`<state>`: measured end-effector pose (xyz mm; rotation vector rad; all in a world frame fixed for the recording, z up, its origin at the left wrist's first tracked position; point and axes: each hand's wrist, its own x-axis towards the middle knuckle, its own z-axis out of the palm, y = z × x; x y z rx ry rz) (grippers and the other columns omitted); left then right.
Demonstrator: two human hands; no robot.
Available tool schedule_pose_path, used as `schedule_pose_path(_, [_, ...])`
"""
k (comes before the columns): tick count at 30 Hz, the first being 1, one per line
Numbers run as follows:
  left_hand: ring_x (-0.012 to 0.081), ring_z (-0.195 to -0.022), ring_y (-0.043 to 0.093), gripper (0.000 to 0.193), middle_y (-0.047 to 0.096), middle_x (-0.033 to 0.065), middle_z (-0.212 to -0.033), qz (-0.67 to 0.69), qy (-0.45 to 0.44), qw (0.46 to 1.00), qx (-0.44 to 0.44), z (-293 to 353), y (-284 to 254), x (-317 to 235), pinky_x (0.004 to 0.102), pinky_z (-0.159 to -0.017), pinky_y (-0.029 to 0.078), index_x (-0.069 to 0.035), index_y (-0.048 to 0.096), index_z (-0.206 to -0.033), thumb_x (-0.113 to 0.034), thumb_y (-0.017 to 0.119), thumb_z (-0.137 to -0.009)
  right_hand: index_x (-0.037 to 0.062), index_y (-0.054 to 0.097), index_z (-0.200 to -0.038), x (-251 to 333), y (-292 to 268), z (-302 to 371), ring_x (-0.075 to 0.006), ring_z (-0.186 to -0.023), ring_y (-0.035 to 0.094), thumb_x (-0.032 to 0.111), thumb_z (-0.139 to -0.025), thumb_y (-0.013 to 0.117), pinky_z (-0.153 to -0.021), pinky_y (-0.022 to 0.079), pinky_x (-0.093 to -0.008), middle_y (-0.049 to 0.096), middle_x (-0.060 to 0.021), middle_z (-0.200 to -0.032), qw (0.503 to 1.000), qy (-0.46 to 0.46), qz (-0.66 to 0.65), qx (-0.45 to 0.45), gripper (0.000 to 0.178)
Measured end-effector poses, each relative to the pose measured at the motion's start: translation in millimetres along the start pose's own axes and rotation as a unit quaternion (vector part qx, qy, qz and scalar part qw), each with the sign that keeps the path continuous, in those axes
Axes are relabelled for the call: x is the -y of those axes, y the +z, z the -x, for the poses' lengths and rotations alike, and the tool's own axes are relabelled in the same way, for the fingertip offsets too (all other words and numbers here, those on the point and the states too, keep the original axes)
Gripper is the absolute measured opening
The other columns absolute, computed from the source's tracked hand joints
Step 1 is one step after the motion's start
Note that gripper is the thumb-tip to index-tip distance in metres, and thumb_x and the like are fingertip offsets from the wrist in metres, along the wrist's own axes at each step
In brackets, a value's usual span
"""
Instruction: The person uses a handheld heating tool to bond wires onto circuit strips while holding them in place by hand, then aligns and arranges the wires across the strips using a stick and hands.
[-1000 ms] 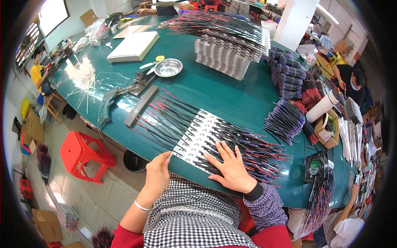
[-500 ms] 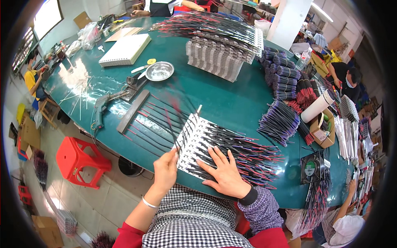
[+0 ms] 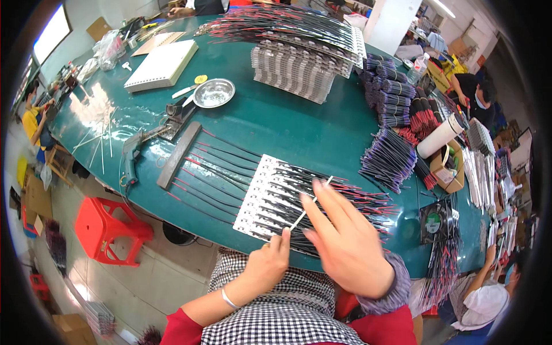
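Note:
In front of me a white perforated panel lies near the table edge. Rows of black wires, red and some blue toward their tips, spread from it to the right. My left hand pinches the lower end of a thin white stick, which slants over the wires. Above the right part of the wires is my right hand, somewhat blurred, fingers stretched out and nothing seen gripped; its fingertips are close to the stick. Left of the panel, separate wires extend to a grey bar.
A soldering gun, a metal bowl and a paper stack lie farther left. A tall stack of panels stands at the back. Wire bundles, a white roll and a fan are on the right.
My left hand and the white stick have moved right, from the panel's left side to over the wires. My right hand has lifted off the panel and wires and shifted right.

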<state>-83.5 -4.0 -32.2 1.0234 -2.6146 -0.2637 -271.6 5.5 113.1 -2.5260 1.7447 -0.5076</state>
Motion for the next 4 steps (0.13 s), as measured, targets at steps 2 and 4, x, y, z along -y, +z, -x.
schedule_pose_path(2, [0.0214,-0.068,0.064,0.069,0.056,0.0152,-0.092,0.005,0.004,1.0,0.012,-1,2,-3,0.03,-0.051,0.054,0.017,0.044,-0.142,-0.007,0.061,-0.079,-0.0098,0.051,-0.139,-10,53,-47,-0.0429,-0.144,0.04,0.02,-0.093,0.065,-0.119,0.033,-0.0477,0.042,-0.0335,-0.15,0.996,-0.034,0.047,-0.062,0.056])
schedule_pose_path(4, [0.0208,-0.069,0.065,0.077,0.056,0.0146,-0.095,-0.022,0.023,1.0,0.001,0,3,0,0.0293,-0.052,0.055,0.017,0.039,-0.146,-0.005,0.062,-0.076,-0.0098,0.046,-0.145,-20,108,-100,-0.0422,-0.148,0.035,0.025,-0.093,0.065,-0.122,0.026,-0.0539,0.035,-0.0335,-0.156,0.995,0.03,0.099,0.009,0.065])
